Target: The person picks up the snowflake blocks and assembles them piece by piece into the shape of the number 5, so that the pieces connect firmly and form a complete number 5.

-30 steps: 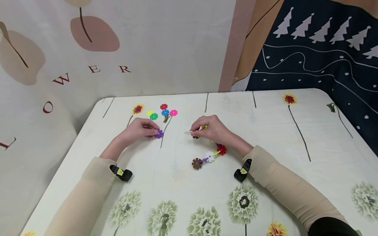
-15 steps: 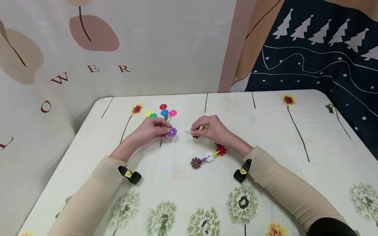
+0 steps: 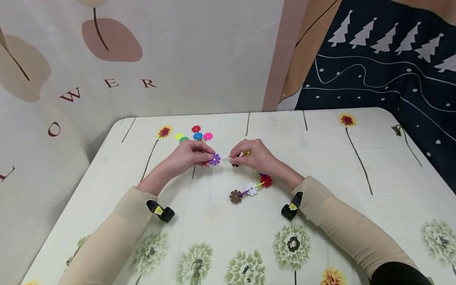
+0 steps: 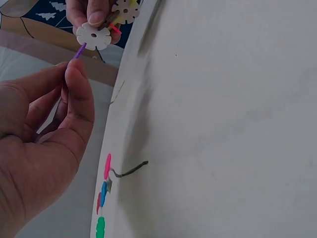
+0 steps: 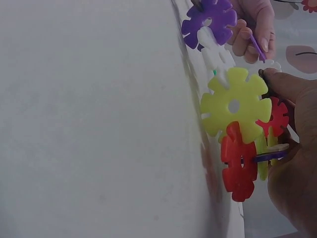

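Note:
My left hand (image 3: pixel 189 159) pinches a purple notched flower-shaped disc (image 3: pixel 215 159) between thumb and fingers. Opposite it, my right hand (image 3: pixel 259 156) pinches the end of a chain of such discs. A white disc (image 4: pixel 87 38) sticks out from the right fingertips, facing the purple one. In the left wrist view, the purple disc's edge meets the white rim; whether they interlock I cannot tell. The chain curves below the right hand through a red disc (image 3: pixel 266 181), a white one and a brown disc (image 3: pixel 235 197). A yellow disc (image 5: pixel 240 96) of the chain shows in the right wrist view.
Several loose discs lie behind my left hand, among them a blue disc (image 3: pixel 198 136), a pink disc (image 3: pixel 208 136) and a red one (image 3: pixel 196 129). They rest on a white flower-printed tablecloth (image 3: pixel 199 221). A printed cloth wall (image 3: pixel 206 59) rises at the back.
My left hand has carried the purple disc rightward, from near the loose discs up to the white disc. The right hand has stayed almost still.

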`<state>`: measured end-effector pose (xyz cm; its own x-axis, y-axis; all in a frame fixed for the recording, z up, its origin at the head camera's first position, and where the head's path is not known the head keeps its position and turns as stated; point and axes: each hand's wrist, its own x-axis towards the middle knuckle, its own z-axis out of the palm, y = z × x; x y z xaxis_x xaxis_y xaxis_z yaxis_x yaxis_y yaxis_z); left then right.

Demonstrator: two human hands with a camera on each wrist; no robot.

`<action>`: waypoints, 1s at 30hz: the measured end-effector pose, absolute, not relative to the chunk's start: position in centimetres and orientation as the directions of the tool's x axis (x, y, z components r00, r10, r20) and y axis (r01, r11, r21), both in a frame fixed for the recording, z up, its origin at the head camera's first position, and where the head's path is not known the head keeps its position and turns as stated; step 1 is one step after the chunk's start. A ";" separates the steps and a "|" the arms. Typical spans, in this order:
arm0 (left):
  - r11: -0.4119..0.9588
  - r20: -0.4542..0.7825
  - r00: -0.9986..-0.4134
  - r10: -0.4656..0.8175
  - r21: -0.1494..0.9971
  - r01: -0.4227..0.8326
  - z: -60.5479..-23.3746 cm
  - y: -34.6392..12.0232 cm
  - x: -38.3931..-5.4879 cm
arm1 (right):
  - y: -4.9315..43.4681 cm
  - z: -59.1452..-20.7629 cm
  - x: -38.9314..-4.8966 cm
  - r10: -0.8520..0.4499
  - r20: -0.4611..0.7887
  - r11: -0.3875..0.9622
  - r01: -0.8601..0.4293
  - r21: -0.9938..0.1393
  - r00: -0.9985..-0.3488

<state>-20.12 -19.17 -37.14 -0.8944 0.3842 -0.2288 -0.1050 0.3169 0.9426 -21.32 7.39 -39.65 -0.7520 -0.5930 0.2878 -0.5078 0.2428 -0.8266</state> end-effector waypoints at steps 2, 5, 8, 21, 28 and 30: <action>0.315 -0.227 -0.893 0.389 0.944 -0.103 -37.0 -19.0 -20.1 | 7.4 -39.7 -21.3 -0.597 0.286 0.244 -0.509 -0.825 -0.750; 0.320 -0.221 -0.892 0.395 0.943 -0.092 -36.8 -18.9 -20.1 | 7.4 -39.6 -21.3 -0.605 0.299 0.233 -0.523 -0.820 -0.738; 0.320 -0.217 -0.889 0.403 0.943 -0.085 -36.8 -18.7 -20.1 | 7.3 -39.7 -21.2 -0.609 0.321 0.219 -0.543 -0.810 -0.725; 0.256 -0.218 -0.886 0.408 0.959 -0.118 -36.6 -18.1 -20.3 | 7.3 -39.6 -21.2 -0.592 0.358 0.203 -0.563 -0.801 -0.722; 0.210 -0.219 -0.885 0.411 0.967 -0.142 -36.7 -18.0 -20.4 | 7.3 -39.8 -21.1 -0.573 0.393 0.193 -0.585 -0.788 -0.719; 0.184 -0.220 -0.885 0.409 0.970 -0.156 -36.7 -17.9 -20.3 | 7.4 -39.8 -21.0 -0.564 0.397 0.194 -0.584 -0.789 -0.724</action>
